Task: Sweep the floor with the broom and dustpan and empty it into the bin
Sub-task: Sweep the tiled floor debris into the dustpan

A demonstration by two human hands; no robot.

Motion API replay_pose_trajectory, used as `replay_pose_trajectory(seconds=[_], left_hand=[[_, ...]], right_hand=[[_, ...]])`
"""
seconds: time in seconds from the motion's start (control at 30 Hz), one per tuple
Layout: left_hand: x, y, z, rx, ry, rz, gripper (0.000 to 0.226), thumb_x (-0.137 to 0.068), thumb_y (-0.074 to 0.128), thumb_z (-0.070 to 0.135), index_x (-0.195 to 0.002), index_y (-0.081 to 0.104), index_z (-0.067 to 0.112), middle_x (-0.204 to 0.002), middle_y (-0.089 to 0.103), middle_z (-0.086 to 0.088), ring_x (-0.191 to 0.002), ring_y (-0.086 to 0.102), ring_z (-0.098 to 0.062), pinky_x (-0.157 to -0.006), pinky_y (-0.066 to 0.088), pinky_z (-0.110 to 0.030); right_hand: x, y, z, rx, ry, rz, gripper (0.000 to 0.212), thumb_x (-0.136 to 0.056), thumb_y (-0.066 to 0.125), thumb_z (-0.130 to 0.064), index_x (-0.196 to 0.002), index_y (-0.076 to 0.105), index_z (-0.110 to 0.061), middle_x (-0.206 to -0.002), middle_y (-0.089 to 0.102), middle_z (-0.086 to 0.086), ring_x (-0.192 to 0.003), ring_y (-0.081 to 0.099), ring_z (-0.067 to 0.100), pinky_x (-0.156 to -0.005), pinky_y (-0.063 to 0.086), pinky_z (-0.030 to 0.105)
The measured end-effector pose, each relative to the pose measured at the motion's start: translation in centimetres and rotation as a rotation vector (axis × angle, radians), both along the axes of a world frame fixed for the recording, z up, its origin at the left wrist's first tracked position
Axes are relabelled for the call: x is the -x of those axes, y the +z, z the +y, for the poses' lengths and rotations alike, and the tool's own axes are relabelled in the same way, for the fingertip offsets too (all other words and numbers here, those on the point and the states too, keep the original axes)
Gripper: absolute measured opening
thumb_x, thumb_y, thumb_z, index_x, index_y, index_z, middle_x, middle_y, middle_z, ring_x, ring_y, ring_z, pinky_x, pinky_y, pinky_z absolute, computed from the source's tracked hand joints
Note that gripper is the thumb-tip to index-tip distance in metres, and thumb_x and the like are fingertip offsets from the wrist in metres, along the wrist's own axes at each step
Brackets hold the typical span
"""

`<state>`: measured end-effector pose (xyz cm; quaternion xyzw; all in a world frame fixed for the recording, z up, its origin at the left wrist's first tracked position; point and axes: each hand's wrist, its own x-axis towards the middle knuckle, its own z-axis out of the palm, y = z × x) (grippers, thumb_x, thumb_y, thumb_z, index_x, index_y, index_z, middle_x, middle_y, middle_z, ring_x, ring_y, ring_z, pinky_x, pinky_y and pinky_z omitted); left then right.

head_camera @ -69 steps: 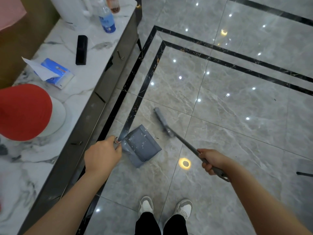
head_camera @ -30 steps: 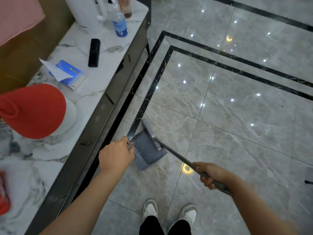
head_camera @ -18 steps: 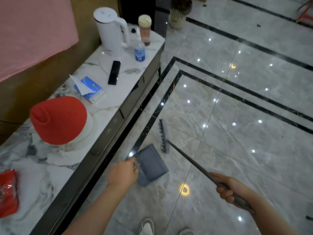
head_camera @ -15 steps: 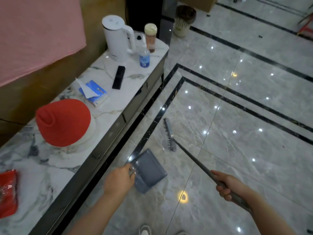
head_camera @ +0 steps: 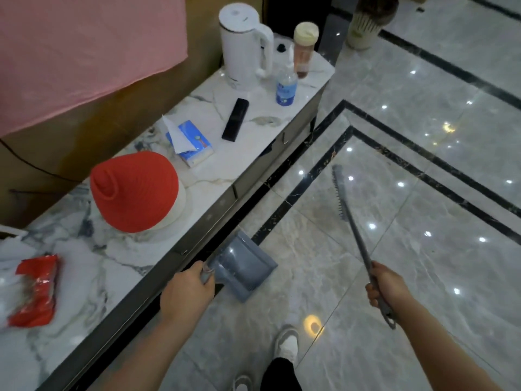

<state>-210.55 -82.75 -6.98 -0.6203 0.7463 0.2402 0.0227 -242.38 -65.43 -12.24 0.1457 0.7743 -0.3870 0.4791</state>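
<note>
The left hand point(head_camera: 187, 292) gripped the handle of a light, rigid plastic dustpan point(head_camera: 242, 266) beside the cabinet point(head_camera: 253, 176); the right hand point(head_camera: 387, 285) clasped the slim, stiff broom point(head_camera: 351, 221) low on its handle, head raised farther out.

Marble tabletop point(head_camera: 84, 280) along the left carries: white kettle point(head_camera: 242, 43), clear bottle with blue label point(head_camera: 286, 87), tall jar with cream lid point(head_camera: 304, 49), black remote point(head_camera: 235, 119), blue tissue pack point(head_camera: 190, 143), red cap on white base point(head_camera: 135, 190), red snack bag point(head_camera: 35, 290). Glossy grey tile floor point(head_camera: 423, 277), black inlay stripes; basket bin point(head_camera: 363, 26) stands far end.
</note>
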Motion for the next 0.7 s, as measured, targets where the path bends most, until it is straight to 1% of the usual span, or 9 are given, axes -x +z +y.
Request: replay_pose_trajectory(seconds=[0.1,0.13,0.23,0.3,0.4,0.47,0.53,0.6,0.7], left_hand=[[1.1,-0.1,-0.9,0.014,0.038,-0.042,0.022,-0.089,0.054,0.029,-0.083,0.063,0.010,-0.054,0.053,-0.002,-0.047,0.038,-0.015,-0.041,0.021,-0.020],[1.3,0.0,-1.0,0.033,0.041,-0.054,0.020,-0.088,0.056,0.029,-0.082,0.063,0.011,-0.052,0.053,-0.001,-0.048,0.038,-0.017,-0.040,0.019,-0.020],[2.1,-0.1,-1.3,0.046,0.013,-0.139,0.017,-0.086,0.059,0.031,-0.081,0.063,0.015,-0.044,0.029,0.011,-0.044,0.033,-0.016,-0.040,0.013,-0.021],[2.4,-0.5,-1.4,0.041,-0.017,-0.183,0.016,-0.083,0.062,0.030,-0.078,0.062,0.014,-0.043,0.024,0.012,-0.040,0.029,-0.015,-0.039,0.011,-0.020],[2.6,-1.0,-1.7,0.038,-0.042,-0.163,0.019,-0.072,0.074,0.021,-0.063,0.059,0.015,-0.039,0.021,0.013,-0.033,0.014,-0.006,-0.041,0.006,-0.012],[2.7,-1.1,-1.7,0.061,-0.047,-0.169,0.022,-0.067,0.079,0.018,-0.059,0.059,0.016,-0.034,0.028,0.009,-0.032,0.012,-0.007,-0.044,0.004,-0.008],[2.8,-1.2,-1.6,0.071,-0.047,-0.173,0.020,-0.068,0.077,0.019,-0.059,0.059,0.016,-0.031,0.042,0.002,-0.032,0.016,-0.010,-0.045,0.004,-0.006],[2.7,-1.4,-1.6,0.092,-0.051,-0.175,0.018,-0.069,0.073,0.020,-0.058,0.059,0.015,-0.032,0.046,-0.001,-0.032,0.018,-0.012,-0.045,0.005,-0.006],[2.8,-1.4,-1.5,0.088,-0.048,-0.161,0.020,-0.066,0.079,0.017,-0.058,0.061,0.013,-0.032,0.048,-0.004,-0.032,0.021,-0.013,-0.046,0.006,-0.007]], right_hand=[[3.2,-0.9,-2.1,-0.038,0.026,0.028,0.045,-0.098,0.029,-0.010,-0.141,0.041,-0.016,-0.060,0.033,0.006,-0.020,0.031,0.009,-0.029,0.029,0.013],[4.0,-1.2,-2.8,-0.052,0.041,0.040,0.043,-0.098,0.029,-0.011,-0.139,0.042,-0.014,-0.061,0.034,0.006,-0.021,0.032,0.010,-0.030,0.029,0.013],[6.2,-2.2,-5.5,-0.105,0.133,0.056,0.039,-0.099,0.028,-0.011,-0.135,0.045,-0.011,-0.062,0.036,0.007,-0.034,0.035,0.015,-0.031,0.030,0.013],[7.2,-2.7,-7.0,-0.155,0.241,0.071,0.039,-0.099,0.028,-0.009,-0.133,0.047,-0.009,-0.063,0.038,0.008,-0.045,0.034,0.017,-0.033,0.031,0.015],[7.7,-3.2,-8.7,-0.180,0.390,0.049,0.039,-0.100,0.031,-0.010,-0.136,0.045,-0.010,-0.061,0.040,0.009,-0.045,0.035,0.017,-0.035,0.032,0.016],[7.4,-3.5,-9.0,-0.188,0.469,0.021,0.044,-0.100,0.031,-0.011,-0.142,0.040,-0.016,-0.059,0.041,0.008,-0.045,0.036,0.017,-0.035,0.032,0.016],[6.8,-3.5,-9.1,-0.203,0.541,-0.009,0.045,-0.099,0.030,-0.011,-0.142,0.039,-0.018,-0.059,0.041,0.008,-0.045,0.036,0.017,-0.036,0.033,0.017],[6.0,-3.2,-9.0,-0.212,0.558,-0.054,0.041,-0.099,0.030,-0.012,-0.137,0.043,-0.020,-0.057,0.039,0.006,-0.042,0.034,0.016,-0.035,0.032,0.016],[4.2,-1.8,-8.6,-0.216,0.575,-0.133,0.026,-0.100,0.030,-0.014,-0.112,0.052,-0.022,-0.054,0.036,0.005,-0.032,0.031,0.011,-0.036,0.029,0.016]])
